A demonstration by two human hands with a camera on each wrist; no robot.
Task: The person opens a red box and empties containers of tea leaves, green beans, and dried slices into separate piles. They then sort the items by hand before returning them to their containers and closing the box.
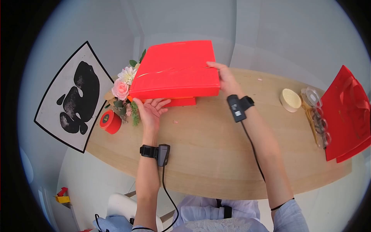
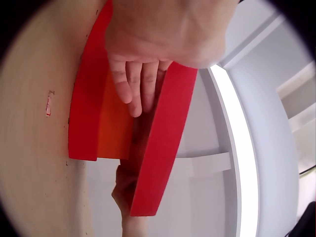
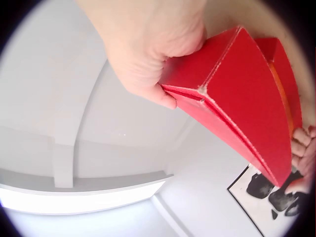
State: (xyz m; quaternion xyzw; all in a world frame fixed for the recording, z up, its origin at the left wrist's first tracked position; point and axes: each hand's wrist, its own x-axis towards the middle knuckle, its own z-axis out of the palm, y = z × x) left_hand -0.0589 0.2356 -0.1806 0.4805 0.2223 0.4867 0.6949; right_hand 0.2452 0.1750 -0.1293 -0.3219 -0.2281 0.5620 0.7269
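A large red box lid point(image 1: 177, 69) with a thin gold line across its top is tilted above the lower part of the box point(image 1: 181, 102). That lower part sits on the table and shows an orange inner wall point(image 2: 113, 128) in the left wrist view. My right hand point(image 1: 227, 80) grips the lid's right side, thumb on top and fingers underneath. Palm up, my left hand point(image 1: 151, 113) is at the near left edge of the lid. Its fingers point(image 2: 134, 89) reach straight into the gap between lid and lower part.
Pink and white flowers point(image 1: 123, 85) and a round red tin point(image 1: 110, 122) stand left of the box, near a black-and-white picture point(image 1: 77, 100). At the right are a round cream-coloured container point(image 1: 290, 100), clear round pieces point(image 1: 320, 125) and a red gift bag point(image 1: 348, 116).
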